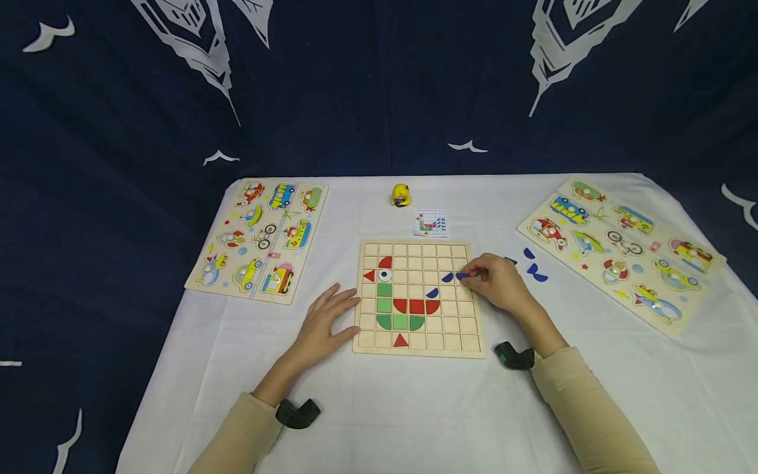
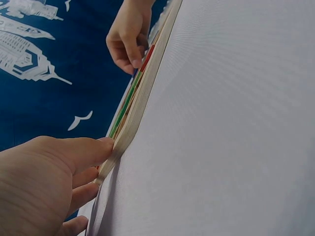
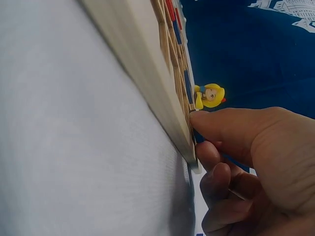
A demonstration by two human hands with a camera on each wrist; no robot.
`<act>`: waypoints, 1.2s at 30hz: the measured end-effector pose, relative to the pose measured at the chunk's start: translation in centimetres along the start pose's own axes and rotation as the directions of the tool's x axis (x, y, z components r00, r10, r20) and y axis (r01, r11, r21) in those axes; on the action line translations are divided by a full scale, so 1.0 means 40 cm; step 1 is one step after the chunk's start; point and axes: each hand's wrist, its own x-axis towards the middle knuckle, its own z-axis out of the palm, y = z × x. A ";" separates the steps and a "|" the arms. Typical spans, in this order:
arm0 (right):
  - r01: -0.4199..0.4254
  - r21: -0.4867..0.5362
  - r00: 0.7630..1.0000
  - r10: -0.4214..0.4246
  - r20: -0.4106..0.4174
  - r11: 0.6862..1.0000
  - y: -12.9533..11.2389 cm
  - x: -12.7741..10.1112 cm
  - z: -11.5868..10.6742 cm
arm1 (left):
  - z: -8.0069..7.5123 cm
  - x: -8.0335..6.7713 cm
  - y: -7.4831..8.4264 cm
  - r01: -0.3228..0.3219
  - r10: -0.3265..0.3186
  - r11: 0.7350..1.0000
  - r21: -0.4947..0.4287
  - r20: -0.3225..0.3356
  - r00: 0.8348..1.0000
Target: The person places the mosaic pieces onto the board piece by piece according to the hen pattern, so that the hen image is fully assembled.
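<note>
Your left hand (image 1: 324,322) lies flat with fingers spread, braced against the left edge of the wooden grid board (image 1: 418,349) mid-table, while over on the right your right hand (image 1: 496,282) pinches a blue piece (image 1: 462,275) at the board's right-hand squares.

No readable text, numbers or brand marks in any view. The pattern card (image 1: 430,223) behind the grid board (image 1: 418,298) carries only a small coloured figure on a grid, no lettering. The two vehicle puzzle boards, left (image 1: 258,238) and right (image 1: 622,249), show pictures only; any markings on them are too small to make out.
</note>
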 end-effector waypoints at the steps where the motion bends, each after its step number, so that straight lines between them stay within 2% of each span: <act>1: 0.003 0.001 1.000 -0.003 0.002 1.000 0.000 0.000 0.000 | 0.000 0.000 0.000 0.001 -0.001 1.000 -0.002 0.000 1.000; 10: -0.010 0.001 1.000 0.010 -0.012 1.000 0.000 -0.006 -0.008 | 0.001 0.000 0.002 0.007 -0.007 1.000 -0.007 0.001 1.000; 18: -0.049 0.007 0.999 0.049 -0.017 0.999 0.002 -0.024 -0.046 | 0.000 0.000 0.000 -0.003 0.003 1.000 0.002 0.002 1.000; 28: -0.075 0.009 0.983 0.076 -0.169 0.997 0.057 -0.067 -0.123 | 0.002 0.000 -0.001 -0.008 0.008 1.000 -0.006 -0.005 1.000; 36: -0.170 0.010 0.968 0.169 -0.187 0.985 0.100 -0.086 -0.147 | 0.003 0.001 -0.003 -0.002 0.002 1.000 -0.008 -0.005 1.000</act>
